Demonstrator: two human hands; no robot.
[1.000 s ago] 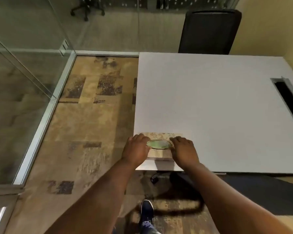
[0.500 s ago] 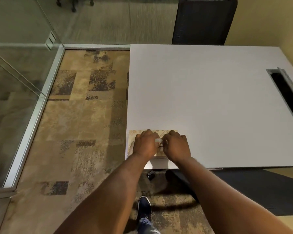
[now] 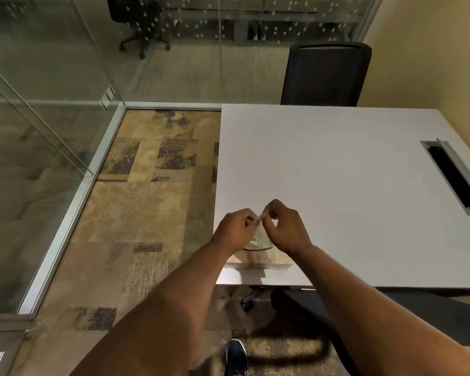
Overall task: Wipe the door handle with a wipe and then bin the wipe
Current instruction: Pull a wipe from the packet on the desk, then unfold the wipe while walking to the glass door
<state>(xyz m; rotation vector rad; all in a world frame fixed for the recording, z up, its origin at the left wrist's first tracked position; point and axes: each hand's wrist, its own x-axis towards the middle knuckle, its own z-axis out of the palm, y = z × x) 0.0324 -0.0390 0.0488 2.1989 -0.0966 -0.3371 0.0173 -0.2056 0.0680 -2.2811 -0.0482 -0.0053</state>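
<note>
Both hands, left and right, pinch a thin, translucent white wipe above a flat patterned pack on the smooth white table. Black chair behind.

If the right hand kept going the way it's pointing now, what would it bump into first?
The right hand points leftward at the left hand; only the pinched wipe lies between, so it would probably meet that, then the other hand's fingers.

Matt white table, patterned carpet
</note>
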